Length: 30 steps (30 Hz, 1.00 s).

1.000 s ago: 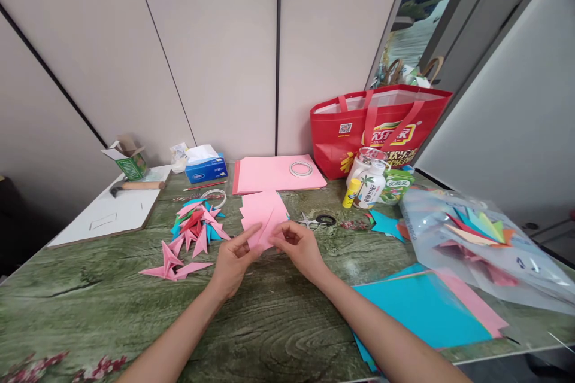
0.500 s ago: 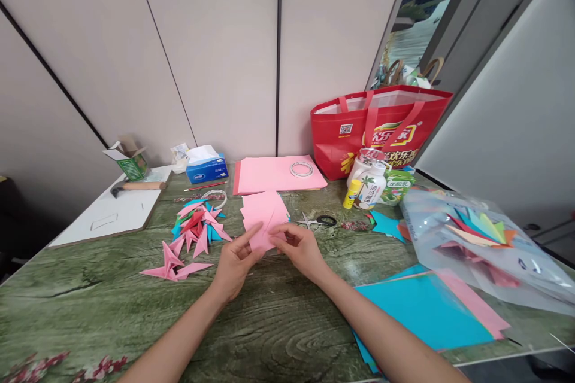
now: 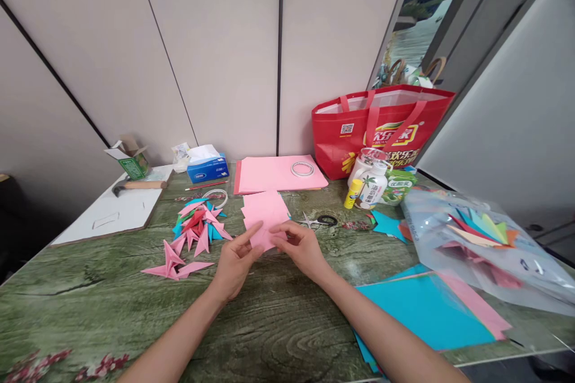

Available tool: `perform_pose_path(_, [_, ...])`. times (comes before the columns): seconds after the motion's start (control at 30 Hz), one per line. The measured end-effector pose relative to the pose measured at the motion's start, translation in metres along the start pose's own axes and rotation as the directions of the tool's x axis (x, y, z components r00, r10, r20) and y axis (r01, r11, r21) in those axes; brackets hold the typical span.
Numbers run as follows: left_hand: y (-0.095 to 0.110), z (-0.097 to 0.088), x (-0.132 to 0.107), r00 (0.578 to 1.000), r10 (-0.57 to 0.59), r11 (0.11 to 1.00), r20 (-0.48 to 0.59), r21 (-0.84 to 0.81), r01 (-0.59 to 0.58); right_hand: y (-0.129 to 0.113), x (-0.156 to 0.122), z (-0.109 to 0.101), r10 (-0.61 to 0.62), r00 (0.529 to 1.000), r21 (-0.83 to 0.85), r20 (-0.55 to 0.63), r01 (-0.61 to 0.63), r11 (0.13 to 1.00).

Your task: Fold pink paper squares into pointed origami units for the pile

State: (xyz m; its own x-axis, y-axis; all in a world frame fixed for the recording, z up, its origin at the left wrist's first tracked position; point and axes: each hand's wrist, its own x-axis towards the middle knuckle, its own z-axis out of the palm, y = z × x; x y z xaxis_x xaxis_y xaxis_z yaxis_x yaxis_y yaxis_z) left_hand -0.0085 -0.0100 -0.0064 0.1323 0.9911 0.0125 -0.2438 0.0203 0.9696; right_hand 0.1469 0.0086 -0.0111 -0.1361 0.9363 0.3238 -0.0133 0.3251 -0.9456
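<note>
While our left hand [image 3: 234, 261] and right hand [image 3: 303, 250] pinch a pink paper [image 3: 265, 241] by opposite sides, it lies directly between them | neither hand nearer | fanned pink sheets [image 3: 266, 206] just beyond | we cannot tell its long axis.

Hands [image 3: 233, 263] near each other, thumbs [image 3: 257, 252] inward, forearms [image 3: 179, 329] aslant

- Red tote bag [image 3: 332, 149]: logo characters, partly covered by a strap, read "欢" and "家", with "HUAN" beneath; QR code [image 3: 347, 129] at upper left.
- Green drink pack [image 3: 399, 187]: "优酸乳".
- White bottle [image 3: 372, 190]: upright Chinese characters, not reliably legible.
- Blue tissue box [image 3: 208, 172]: white brand oval, too small to read.
- Yellow glue stick [image 3: 353, 194]: label blurred.
- Clear plastic bag [image 3: 422, 239]: edge lettering illegible.
</note>
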Motion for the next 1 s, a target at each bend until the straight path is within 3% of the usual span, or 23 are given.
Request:
perform_pose_path(0.2, [0.0034,0.0023,-0.0005,1.0,0.014,0.997,-0.023,0.078,-0.012,0.0013,0.0008,-0.0004,0.062,0.998,0.099,0.016,-0.063,0.993])
perform_pose_path(0.5, [-0.0005,-0.0005,0.0001,0.999,0.036,0.994,-0.005,0.1,-0.036,-0.0002,0.0012,-0.0003,-0.01,1.0,-0.026,-0.017,0.009,1.0])
perform_pose_path(0.73, [-0.0011,-0.0022,0.0013,0.998,0.057,0.977,0.006,0.206,-0.057,0.0016,0.0018,-0.0001,-0.042,0.999,-0.083,-0.016,0.041,0.996])
perform_pose_path(1.0, [-0.0061,-0.0045,0.0015,0.998,0.061,0.975,-0.031,0.218,-0.053,0.0049,0.0009,0.0005,-0.003,1.0,0.027,0.007,0.003,1.0])
